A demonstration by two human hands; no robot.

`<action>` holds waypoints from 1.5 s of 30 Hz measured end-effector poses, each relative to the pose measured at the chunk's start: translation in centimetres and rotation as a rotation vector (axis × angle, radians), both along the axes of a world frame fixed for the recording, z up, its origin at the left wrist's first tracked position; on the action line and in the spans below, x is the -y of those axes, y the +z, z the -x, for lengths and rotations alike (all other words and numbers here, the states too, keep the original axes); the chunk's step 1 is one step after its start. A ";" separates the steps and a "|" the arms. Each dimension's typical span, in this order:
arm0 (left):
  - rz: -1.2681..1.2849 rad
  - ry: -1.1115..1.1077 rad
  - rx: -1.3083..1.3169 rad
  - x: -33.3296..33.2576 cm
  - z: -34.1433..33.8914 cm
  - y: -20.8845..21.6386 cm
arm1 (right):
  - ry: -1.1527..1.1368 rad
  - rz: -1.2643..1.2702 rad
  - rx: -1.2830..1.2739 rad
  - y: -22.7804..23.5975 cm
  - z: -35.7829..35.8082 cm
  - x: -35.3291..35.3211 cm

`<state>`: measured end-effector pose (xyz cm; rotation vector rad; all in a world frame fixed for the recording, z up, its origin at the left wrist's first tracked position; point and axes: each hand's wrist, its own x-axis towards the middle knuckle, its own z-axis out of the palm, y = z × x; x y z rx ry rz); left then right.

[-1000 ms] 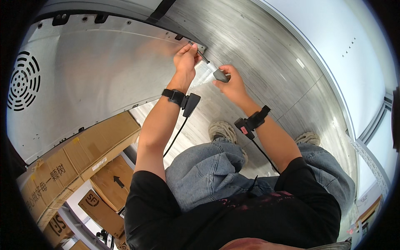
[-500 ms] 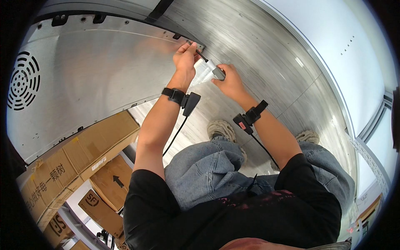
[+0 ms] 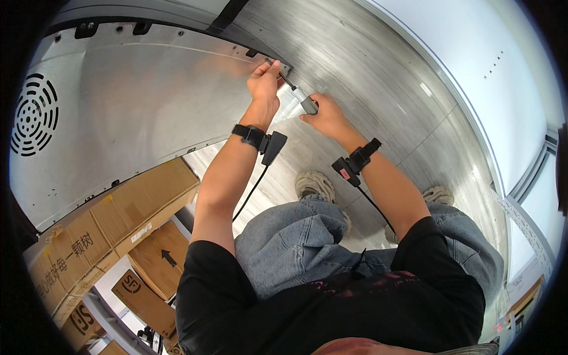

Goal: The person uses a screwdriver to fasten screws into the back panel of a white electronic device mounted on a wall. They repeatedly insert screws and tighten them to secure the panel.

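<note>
A screwdriver with a grey and white handle and a thin dark shaft points up and left at the corner of a large silver metal panel. My right hand is closed around its handle. At the panel's corner, my left hand pinches the front end of the shaft between thumb and fingers. Those fingertips cover the tip, so whether a screw sits there cannot be made out. Both wrists carry black straps with small black boxes and cables.
Round vent slots mark the panel's left part, and holes and dark clips line its far edge. Cardboard boxes stand below the panel at left. Grey wood-look floor lies beyond my hands. A white cabinet-like surface curves along the right.
The screwdriver's handle and my right hand have shifted very slightly left. My left hand keeps its pinch at the panel's corner.
</note>
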<state>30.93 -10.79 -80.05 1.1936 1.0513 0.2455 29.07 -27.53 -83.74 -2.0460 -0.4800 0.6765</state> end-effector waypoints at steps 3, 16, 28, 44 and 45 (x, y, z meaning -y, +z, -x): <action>0.003 0.015 0.001 0.5 -0.2 -0.2 | -0.100 -0.117 -0.101 -1.1 0.6 0.4; -0.006 -0.030 0.044 0.7 -0.1 -1.0 | 0.044 -0.150 -0.439 -0.8 -0.3 1.8; 0.075 0.019 0.094 1.2 -0.3 -1.3 | -0.096 -0.335 -0.860 0.5 -0.1 2.8; 0.109 -0.013 0.110 1.3 -0.1 -0.9 | -0.131 -0.413 -0.882 0.6 0.0 3.4; 0.077 -0.031 0.068 1.3 0.0 -1.0 | -0.104 -0.378 -0.830 0.5 0.0 3.5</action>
